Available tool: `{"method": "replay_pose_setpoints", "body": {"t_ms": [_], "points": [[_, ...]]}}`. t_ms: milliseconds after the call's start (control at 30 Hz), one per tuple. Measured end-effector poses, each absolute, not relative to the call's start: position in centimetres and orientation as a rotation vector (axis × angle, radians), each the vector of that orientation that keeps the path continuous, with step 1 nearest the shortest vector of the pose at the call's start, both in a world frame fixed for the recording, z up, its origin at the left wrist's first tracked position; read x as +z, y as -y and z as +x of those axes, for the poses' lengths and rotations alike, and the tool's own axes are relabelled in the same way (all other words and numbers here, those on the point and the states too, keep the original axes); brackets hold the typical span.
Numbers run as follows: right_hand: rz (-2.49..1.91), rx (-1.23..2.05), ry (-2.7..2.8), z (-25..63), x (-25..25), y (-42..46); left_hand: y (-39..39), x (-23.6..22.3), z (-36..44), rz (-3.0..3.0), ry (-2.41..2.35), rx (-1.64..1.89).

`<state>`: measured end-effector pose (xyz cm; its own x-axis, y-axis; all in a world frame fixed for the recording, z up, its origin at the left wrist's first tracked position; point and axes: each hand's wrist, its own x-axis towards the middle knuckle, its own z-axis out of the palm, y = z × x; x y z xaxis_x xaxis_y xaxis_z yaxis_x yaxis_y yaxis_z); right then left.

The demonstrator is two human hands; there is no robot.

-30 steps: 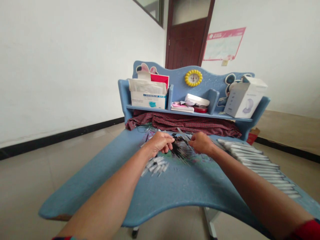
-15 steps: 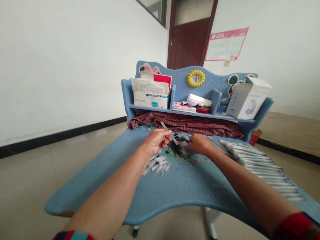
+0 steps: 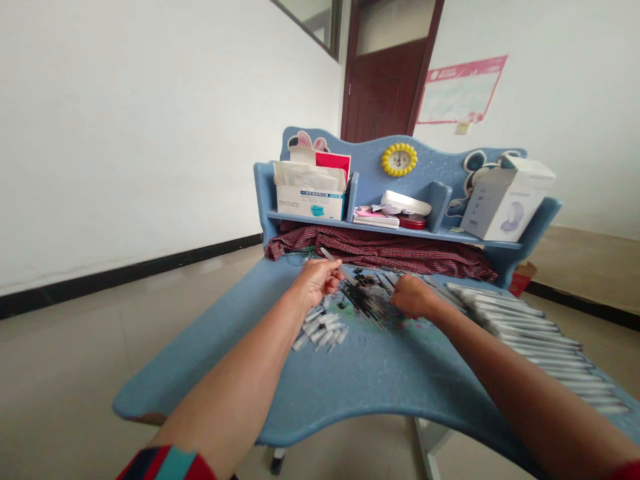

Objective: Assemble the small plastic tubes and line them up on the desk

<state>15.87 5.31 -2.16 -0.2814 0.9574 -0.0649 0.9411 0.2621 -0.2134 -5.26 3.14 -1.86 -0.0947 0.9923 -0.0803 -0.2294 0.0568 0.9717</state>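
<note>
My left hand is raised above the blue desk and pinches a slim silver pen-like tube between its fingers. Just below it lies a loose heap of thin black parts. My right hand rests at the right edge of that heap, fingers curled, and whatever they hold is hidden. A small pile of short white tubes lies below my left wrist. To the right of my right hand, silver pens lie in a long, neat row.
The desk's hutch rises behind, its shelf holding a face-mask box, papers and a white carton. A checked red cloth lies bunched under the shelf. The tiled floor surrounds the desk.
The silver tube has come into view in my left hand over the last second. My right hand has shifted slightly right, and the whole view has drifted with my head.
</note>
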Motion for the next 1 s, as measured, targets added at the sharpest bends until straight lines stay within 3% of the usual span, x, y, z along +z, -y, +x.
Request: {"method": "replay_pose_setpoints", "body": {"t_ms": [233,1000], "points": [[-1.455,0.680,2.418,17.6,-1.6,0.1,-2.9,-1.6,-5.4,0.831,-1.137,1.351],[-1.293,0.371,2.556,15.7,0.6,1.4,-2.6,-1.8,-4.6,0.938,-1.167,1.213]]}}
